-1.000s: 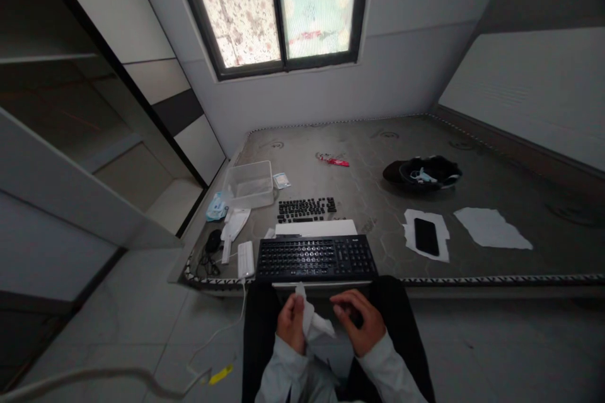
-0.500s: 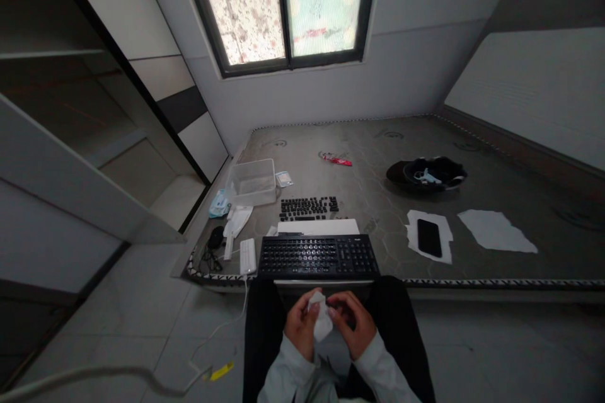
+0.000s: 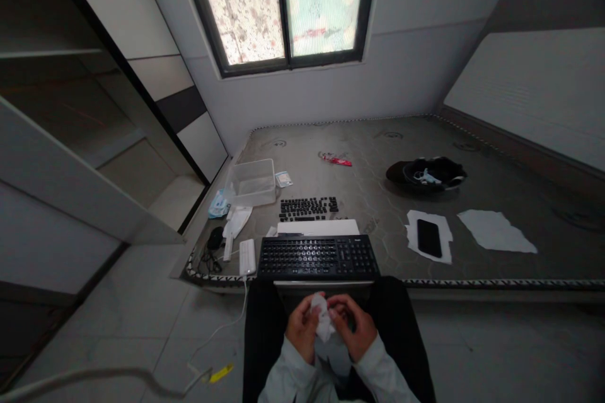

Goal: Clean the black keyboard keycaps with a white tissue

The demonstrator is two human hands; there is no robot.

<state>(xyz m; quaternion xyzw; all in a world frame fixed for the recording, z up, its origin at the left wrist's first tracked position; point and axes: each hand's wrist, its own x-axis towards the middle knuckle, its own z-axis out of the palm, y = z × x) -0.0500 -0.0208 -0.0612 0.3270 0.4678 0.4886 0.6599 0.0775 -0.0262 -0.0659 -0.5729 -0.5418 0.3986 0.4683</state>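
Note:
A crumpled white tissue (image 3: 323, 322) is pinched between my two hands, above my lap. My left hand (image 3: 301, 326) is closed on its left side, thumb on top. On the other side, the fingers of my right hand (image 3: 355, 326) are curled against the tissue's edge; whether they also hold something small is hidden. Just beyond my hands lies a black keyboard (image 3: 317, 257) at the mattress edge, its middle keys looking paler than the rest. Behind it are a white flat panel (image 3: 321, 227) and rows of loose black keycaps (image 3: 308, 208).
On the mattress (image 3: 363, 151), a clear plastic box (image 3: 253, 184), blue packet (image 3: 219, 204), white power strip (image 3: 247, 257) and coiled black cable (image 3: 212, 252) lie left. A black cap (image 3: 420, 175), a phone (image 3: 429, 238) on paper and another paper sheet (image 3: 496, 231) lie right.
The tissue has been turned and bunched a little differently between my fingers. Both hands have shifted only slightly; the other things lie as before.

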